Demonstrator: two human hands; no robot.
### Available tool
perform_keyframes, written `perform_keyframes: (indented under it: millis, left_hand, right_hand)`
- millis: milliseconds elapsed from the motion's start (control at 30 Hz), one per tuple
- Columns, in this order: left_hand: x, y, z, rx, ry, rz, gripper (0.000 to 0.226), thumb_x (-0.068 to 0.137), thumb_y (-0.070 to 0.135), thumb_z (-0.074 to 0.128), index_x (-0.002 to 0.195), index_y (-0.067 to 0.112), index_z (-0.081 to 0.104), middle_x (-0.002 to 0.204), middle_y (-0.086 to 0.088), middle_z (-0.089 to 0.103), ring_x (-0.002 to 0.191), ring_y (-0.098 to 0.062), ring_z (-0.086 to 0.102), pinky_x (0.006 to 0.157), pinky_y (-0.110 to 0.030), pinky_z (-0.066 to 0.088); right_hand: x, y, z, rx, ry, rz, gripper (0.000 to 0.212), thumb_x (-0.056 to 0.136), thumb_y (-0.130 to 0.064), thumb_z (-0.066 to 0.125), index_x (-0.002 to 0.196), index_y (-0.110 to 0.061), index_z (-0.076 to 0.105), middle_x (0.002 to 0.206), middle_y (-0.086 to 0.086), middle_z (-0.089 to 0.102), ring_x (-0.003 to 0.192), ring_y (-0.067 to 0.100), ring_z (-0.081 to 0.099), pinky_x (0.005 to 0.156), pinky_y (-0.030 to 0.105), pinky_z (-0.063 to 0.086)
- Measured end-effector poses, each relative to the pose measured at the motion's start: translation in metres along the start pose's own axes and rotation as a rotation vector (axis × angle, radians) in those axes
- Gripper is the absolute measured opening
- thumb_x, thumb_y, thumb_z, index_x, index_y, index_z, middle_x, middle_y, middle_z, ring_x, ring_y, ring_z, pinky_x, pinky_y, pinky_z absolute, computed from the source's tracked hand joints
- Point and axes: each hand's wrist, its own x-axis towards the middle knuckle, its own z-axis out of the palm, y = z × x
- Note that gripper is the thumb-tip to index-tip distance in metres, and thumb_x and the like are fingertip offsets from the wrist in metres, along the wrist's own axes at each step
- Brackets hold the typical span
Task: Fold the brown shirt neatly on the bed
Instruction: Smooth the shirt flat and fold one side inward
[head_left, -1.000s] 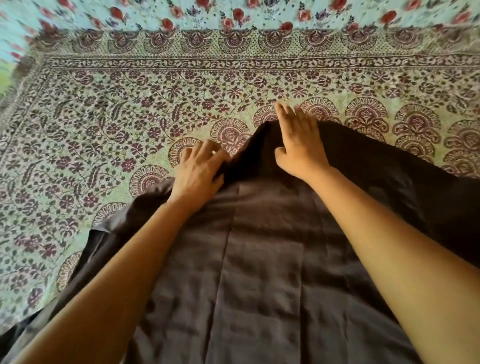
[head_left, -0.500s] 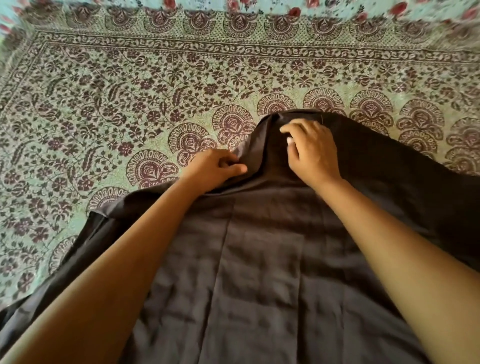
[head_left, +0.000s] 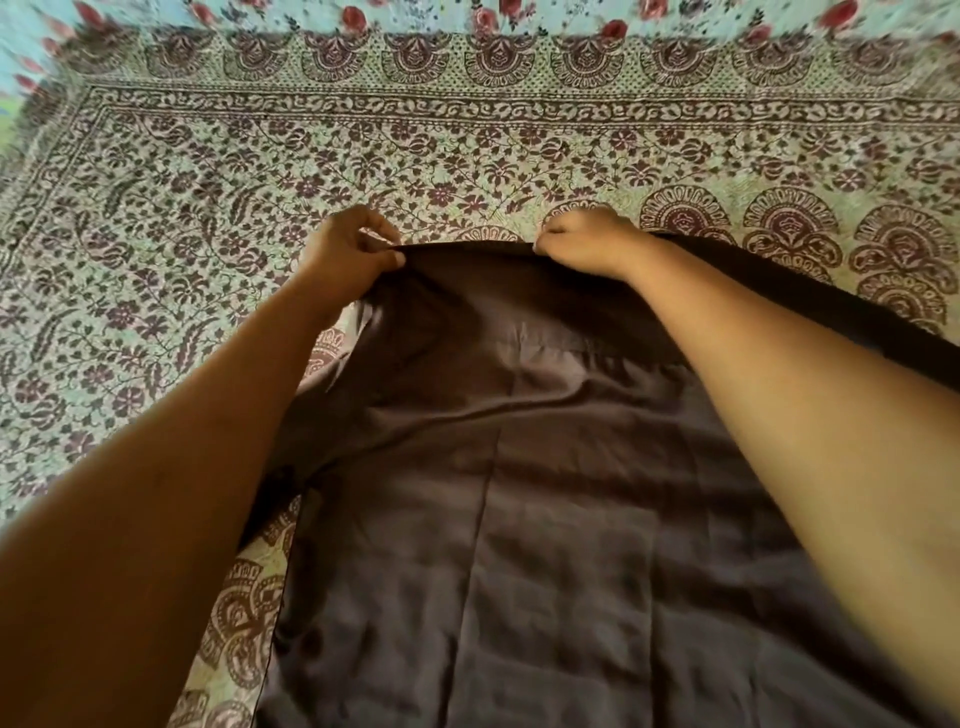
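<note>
The brown shirt (head_left: 519, 545) lies spread over the near half of the bed, wrinkled, with a vertical seam down its middle. Its far edge is raised and stretched taut between my two hands. My left hand (head_left: 348, 254) pinches that edge at its left end, fingers closed on the cloth. At the right end, my right hand (head_left: 587, 241) grips the same edge in a fist. A dark strip of the shirt runs from under my right forearm toward the right border of the view.
The bed is covered by a pale green sheet (head_left: 208, 208) printed with maroon flowers and a patterned border. Beyond it, at the far edge, lies a light blue cloth with red roses (head_left: 519, 15).
Both hands went from lying on the bunched collar area to gripping the shirt's far edge, moved apart, and lifted it taut. The left side of the shirt has pulled in, uncovering more sheet.
</note>
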Motion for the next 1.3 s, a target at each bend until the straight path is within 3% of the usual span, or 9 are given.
perform_keyframes:
  millis: [167, 367, 467, 533, 700, 800, 967, 1100, 1300]
  left_hand:
    - [0.021, -0.010, 0.010, 0.226, 0.107, 0.078, 0.017, 0.077, 0.025, 0.073, 0.090, 0.025, 0.062, 0.068, 0.010, 0.056, 0.063, -0.006, 0.051, 0.054, -0.018, 0.035]
    - [0.030, -0.033, 0.010, 0.334, -0.002, 0.117, 0.033, 0.074, 0.055, 0.068, 0.069, 0.023, 0.060, 0.068, 0.002, 0.056, 0.072, -0.016, 0.054, 0.065, -0.028, 0.039]
    - [0.034, -0.037, 0.004, 0.494, 0.151, 0.156, 0.033, 0.074, 0.056, 0.066, 0.071, 0.025, 0.058, 0.072, 0.001, 0.059, 0.072, -0.017, 0.054, 0.066, -0.028, 0.041]
    - [0.032, -0.040, 0.009, 0.640, 0.235, 0.189, 0.033, 0.077, 0.056, 0.062, 0.078, 0.024, 0.056, 0.081, -0.004, 0.062, 0.079, -0.021, 0.056, 0.078, -0.037, 0.045]
    - [0.013, -0.026, 0.029, 0.788, 0.410, 0.275, 0.029, 0.088, 0.040, 0.056, 0.104, 0.016, 0.056, 0.117, -0.012, 0.056, 0.109, -0.029, 0.051, 0.098, -0.045, 0.032]
    - [0.002, -0.003, 0.058, 0.767, 0.388, 0.419, 0.024, 0.089, 0.028, 0.047, 0.105, 0.014, 0.059, 0.117, -0.015, 0.055, 0.114, -0.031, 0.046, 0.100, -0.045, 0.027]
    - [0.001, 0.026, 0.119, 0.729, 0.243, 0.445, 0.029, 0.093, 0.031, 0.043, 0.116, 0.024, 0.060, 0.123, -0.011, 0.054, 0.117, -0.031, 0.043, 0.100, -0.045, 0.026]
    - [0.011, 0.034, 0.137, 0.723, 0.265, 0.278, 0.031, 0.095, 0.034, 0.041, 0.117, 0.019, 0.057, 0.123, -0.017, 0.052, 0.118, -0.034, 0.042, 0.101, -0.048, 0.024]
    - [0.019, 0.040, 0.140, 0.737, 0.298, 0.281, 0.024, 0.088, 0.031, 0.052, 0.105, 0.016, 0.060, 0.120, -0.015, 0.053, 0.119, -0.031, 0.041, 0.103, -0.047, 0.021]
  right_hand:
    - [0.016, 0.010, -0.003, 0.160, 0.090, -0.036, 0.028, 0.093, -0.032, 0.051, 0.107, -0.009, 0.062, 0.124, 0.010, 0.056, 0.112, 0.026, 0.051, 0.080, 0.024, 0.034]
    - [0.027, 0.014, 0.020, -0.140, 0.324, -0.082, 0.030, 0.095, -0.037, 0.045, 0.106, -0.012, 0.056, 0.111, 0.013, 0.061, 0.104, 0.032, 0.054, 0.081, 0.034, 0.035]
    - [0.027, 0.015, 0.030, -0.233, 0.471, -0.190, 0.035, 0.093, -0.042, 0.046, 0.105, -0.009, 0.053, 0.108, 0.014, 0.061, 0.111, 0.033, 0.047, 0.093, 0.040, 0.031]
    - [0.023, 0.017, 0.038, -0.272, 0.547, -0.196, 0.040, 0.092, -0.046, 0.043, 0.109, -0.010, 0.052, 0.115, 0.013, 0.056, 0.117, 0.032, 0.041, 0.099, 0.043, 0.026]
    - [-0.005, 0.062, 0.036, -0.241, 0.750, -0.097, 0.043, 0.092, -0.038, 0.033, 0.121, -0.011, 0.049, 0.121, 0.013, 0.054, 0.112, 0.034, 0.047, 0.098, 0.045, 0.030]
    - [-0.039, 0.108, 0.030, -0.146, 0.863, 0.115, 0.038, 0.092, -0.027, 0.033, 0.120, -0.010, 0.051, 0.120, 0.017, 0.055, 0.111, 0.036, 0.048, 0.092, 0.044, 0.034]
    - [-0.100, 0.178, 0.024, -0.131, 0.642, 0.505, 0.029, 0.089, -0.019, 0.047, 0.116, -0.007, 0.051, 0.124, 0.023, 0.046, 0.122, 0.038, 0.036, 0.100, 0.045, 0.028]
    - [-0.118, 0.200, 0.021, -0.188, 0.610, 0.424, 0.032, 0.092, -0.022, 0.048, 0.115, 0.000, 0.047, 0.123, 0.024, 0.044, 0.119, 0.038, 0.036, 0.096, 0.047, 0.029]
    - [-0.109, 0.217, 0.004, -0.219, 0.622, 0.420, 0.030, 0.093, -0.018, 0.046, 0.119, -0.003, 0.044, 0.125, 0.022, 0.047, 0.123, 0.037, 0.036, 0.099, 0.048, 0.029]
